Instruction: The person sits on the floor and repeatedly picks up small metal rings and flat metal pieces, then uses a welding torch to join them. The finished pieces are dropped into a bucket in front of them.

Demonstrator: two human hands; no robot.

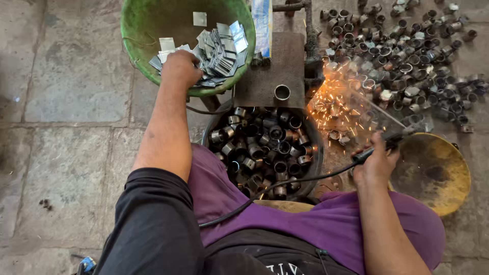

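My left hand [181, 67] reaches into a green bowl [136, 30] and closes over a pile of small flat square metal plates [220, 51]; whether it grips one is hidden. My right hand [376, 163] holds a welding electrode holder [383, 145] with a black cable [285, 186] trailing across my lap. Orange sparks [336, 97] scatter to the left of the holder's tip. A single short metal tube ring [281, 92] stands upright on a dark steel work plate [265, 66] ahead of me.
A black tub [311, 175] full of short metal tube rings [265, 142] sits between my knees. Many finished rings [407, 56] lie heaped on the stone floor at the far right. A rusty yellow pan [433, 173] rests beside my right hand.
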